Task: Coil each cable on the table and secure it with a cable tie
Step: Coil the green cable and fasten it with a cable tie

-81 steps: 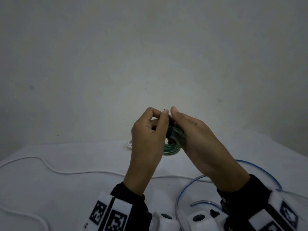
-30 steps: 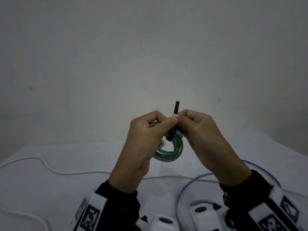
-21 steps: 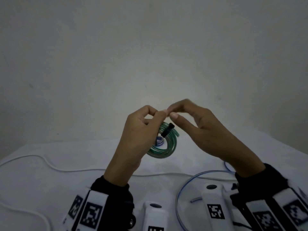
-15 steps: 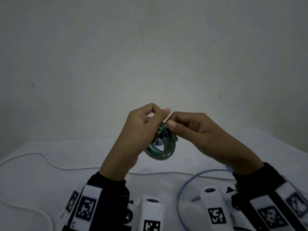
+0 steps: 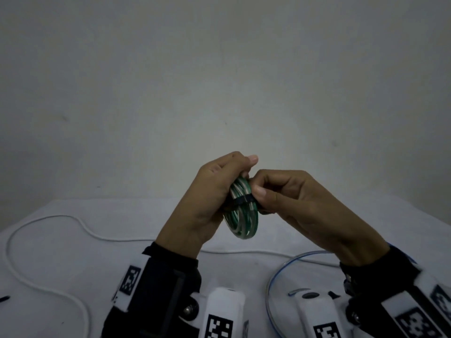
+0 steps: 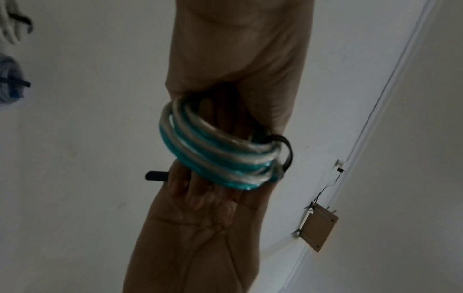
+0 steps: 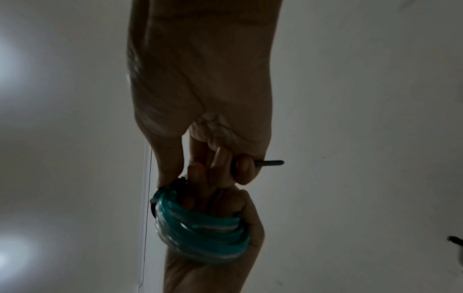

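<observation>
My left hand [image 5: 234,176] holds a small coil of green and clear cable [image 5: 242,215] upright above the table, fingers curled through its ring. A black cable tie [image 5: 241,200] crosses the coil's strands as a band. My right hand [image 5: 258,192] pinches this tie against the coil's right side. In the left wrist view the tie [image 6: 288,152] loops round the coil [image 6: 213,150], and its free end pokes out past the right hand's fingers [image 6: 180,184]. The right wrist view shows that end [image 7: 270,163] held by curled fingers above the coil [image 7: 200,228].
A long white cable [image 5: 48,240] snakes loose over the white-covered table [image 5: 122,215]. A blue cable [image 5: 275,276] arcs near the front right. Two tied coils, one blue [image 6: 10,79] and one white [image 6: 10,25], lie at the left edge of the left wrist view.
A second ago the tie's end stood up between my hands. My right hand let go, then took hold again; the tie now lies as a band across the coil, which has turned edge-on.
</observation>
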